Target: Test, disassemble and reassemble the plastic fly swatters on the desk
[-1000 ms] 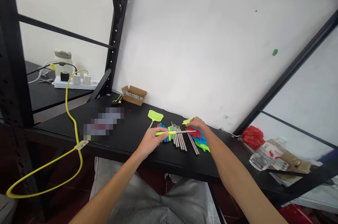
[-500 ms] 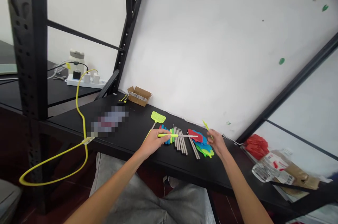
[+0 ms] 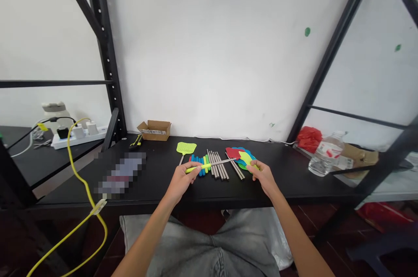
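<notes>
My left hand (image 3: 183, 180) is closed around a yellow-green fly swatter handle (image 3: 197, 168) with a metal rod (image 3: 225, 161) sticking out to the right. Between the fingers of my right hand (image 3: 264, 177) is a yellow-green fly swatter head (image 3: 247, 157), its near end at the rod's tip. Whether the two are joined, I cannot tell. Below them lie several metal rods (image 3: 215, 158), loose blue, yellow and green handles (image 3: 199, 160), and a pile with a red swatter head (image 3: 232, 152) and blue heads (image 3: 251, 152). A yellow-green swatter (image 3: 186, 148) lies behind my left hand.
A cardboard box (image 3: 156, 131) and a yellow-black cutter (image 3: 136, 141) sit at the back left. A yellow cable (image 3: 85, 185) hangs over the table's left front edge. To the right are a plastic bottle (image 3: 326, 153) and a red bag (image 3: 308, 139).
My right hand has moved left, bringing the yellow-green swatter head to the tip of the rod. My left hand still holds the handle. The camera view has levelled and turned right.
</notes>
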`<state>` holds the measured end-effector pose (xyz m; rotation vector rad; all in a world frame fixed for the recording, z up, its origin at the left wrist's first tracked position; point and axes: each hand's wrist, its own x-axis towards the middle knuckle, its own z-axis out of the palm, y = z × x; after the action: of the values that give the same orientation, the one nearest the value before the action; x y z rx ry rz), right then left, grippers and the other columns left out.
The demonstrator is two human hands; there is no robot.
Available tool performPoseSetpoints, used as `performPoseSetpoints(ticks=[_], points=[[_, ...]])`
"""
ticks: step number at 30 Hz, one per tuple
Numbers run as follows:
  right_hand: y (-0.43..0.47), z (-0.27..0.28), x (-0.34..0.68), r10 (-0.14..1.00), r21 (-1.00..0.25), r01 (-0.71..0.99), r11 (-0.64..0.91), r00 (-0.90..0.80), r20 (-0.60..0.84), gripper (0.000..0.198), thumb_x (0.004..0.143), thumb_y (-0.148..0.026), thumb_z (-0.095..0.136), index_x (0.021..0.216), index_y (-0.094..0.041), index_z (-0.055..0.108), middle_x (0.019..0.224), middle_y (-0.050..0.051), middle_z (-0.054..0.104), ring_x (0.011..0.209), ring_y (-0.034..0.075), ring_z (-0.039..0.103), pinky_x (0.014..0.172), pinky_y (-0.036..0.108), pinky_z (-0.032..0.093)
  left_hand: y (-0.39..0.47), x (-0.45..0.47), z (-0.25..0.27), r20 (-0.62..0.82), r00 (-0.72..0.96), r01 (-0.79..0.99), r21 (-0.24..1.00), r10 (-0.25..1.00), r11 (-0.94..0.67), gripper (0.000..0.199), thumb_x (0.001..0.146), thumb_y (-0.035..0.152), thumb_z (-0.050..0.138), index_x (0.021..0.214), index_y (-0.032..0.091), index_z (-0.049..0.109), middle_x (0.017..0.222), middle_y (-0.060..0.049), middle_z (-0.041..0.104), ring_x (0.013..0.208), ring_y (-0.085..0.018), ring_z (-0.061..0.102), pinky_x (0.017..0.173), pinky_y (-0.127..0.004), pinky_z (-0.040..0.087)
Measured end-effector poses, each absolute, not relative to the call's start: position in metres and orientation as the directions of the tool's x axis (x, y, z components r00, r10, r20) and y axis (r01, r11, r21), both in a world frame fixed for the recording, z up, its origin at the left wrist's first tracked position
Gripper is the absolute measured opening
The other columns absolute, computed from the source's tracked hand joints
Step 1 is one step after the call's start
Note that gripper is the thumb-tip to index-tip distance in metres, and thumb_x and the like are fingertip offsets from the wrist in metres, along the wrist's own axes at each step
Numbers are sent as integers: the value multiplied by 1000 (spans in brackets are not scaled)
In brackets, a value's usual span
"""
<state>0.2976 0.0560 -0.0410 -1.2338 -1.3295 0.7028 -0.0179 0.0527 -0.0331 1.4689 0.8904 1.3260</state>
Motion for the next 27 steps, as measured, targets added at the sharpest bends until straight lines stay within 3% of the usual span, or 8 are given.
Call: performPoseSetpoints(ticks=[6, 12, 19, 27], points=[[44, -42, 294, 922, -901, 354, 250, 196, 333, 38, 66, -49, 73, 83, -23, 52, 71, -4, 51, 57, 13, 45, 52, 25, 39, 53, -17, -33, 303, 185, -6, 951, 935, -308, 37, 80, 46, 66, 96, 12, 69, 55, 5, 43, 52, -9, 37, 50, -21, 32], [43, -43, 294, 909, -869, 401, 289, 169, 380, 46, 61, -42, 74, 102, -26, 57, 88, 0, 61, 74, 20, 57, 66, 31, 45, 52, -17, -32, 314, 187, 11, 947, 931, -322, 35, 79, 46, 65, 94, 14, 69, 56, 4, 45, 52, -10, 39, 50, -21, 33], [42, -42, 294, 895, -855, 428, 293, 191, 402, 51, 58, -40, 77, 103, -27, 59, 92, 1, 63, 79, 22, 58, 70, 32, 46, 49, -16, -28, 286, 182, 69, 951, 941, -302, 33, 78, 46, 65, 91, 16, 69, 56, 5, 44, 52, -10, 39, 49, -21, 32], [40, -40, 293, 900, -828, 499, 254, 191, 391, 51, 57, -42, 77, 103, -27, 60, 93, 0, 64, 80, 23, 59, 68, 31, 45, 49, -16, -28, 300, 144, 179, 929, 943, -323, 30, 75, 46, 65, 83, 17, 69, 53, 6, 44, 45, -9, 31, 46, -22, 23]])
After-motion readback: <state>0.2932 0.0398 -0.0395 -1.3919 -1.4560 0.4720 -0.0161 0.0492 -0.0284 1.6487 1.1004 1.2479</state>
